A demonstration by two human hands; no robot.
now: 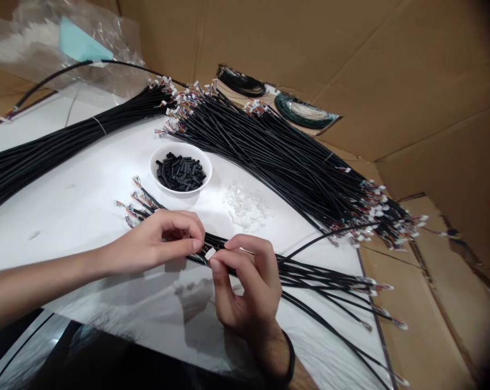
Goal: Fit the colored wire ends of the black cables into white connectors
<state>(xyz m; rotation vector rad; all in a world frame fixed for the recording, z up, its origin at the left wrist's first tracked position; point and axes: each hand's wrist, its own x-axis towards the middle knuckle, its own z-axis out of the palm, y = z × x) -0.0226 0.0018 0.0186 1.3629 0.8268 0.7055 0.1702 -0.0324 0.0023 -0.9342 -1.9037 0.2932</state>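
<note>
My right hand (248, 284) pinches the end of a black cable between thumb and fingers. A small white connector (209, 253) with coloured wires sticks out from those fingertips. Just left of it, my left hand (157, 241) has thumb and forefinger pressed together; whatever is between them is too small to make out. Beneath both hands lies a loose group of black cables (309, 273), with wired ends (137, 197) showing past my left hand.
A white bowl (152, 172) holds short black tube pieces (182, 173). Small white pieces (247, 206) are heaped beside it. Large black cable bundles (261, 157) (66, 138) lie behind and left. Cardboard walls (350, 65) enclose the table; a plastic bag (123, 49) sits back left.
</note>
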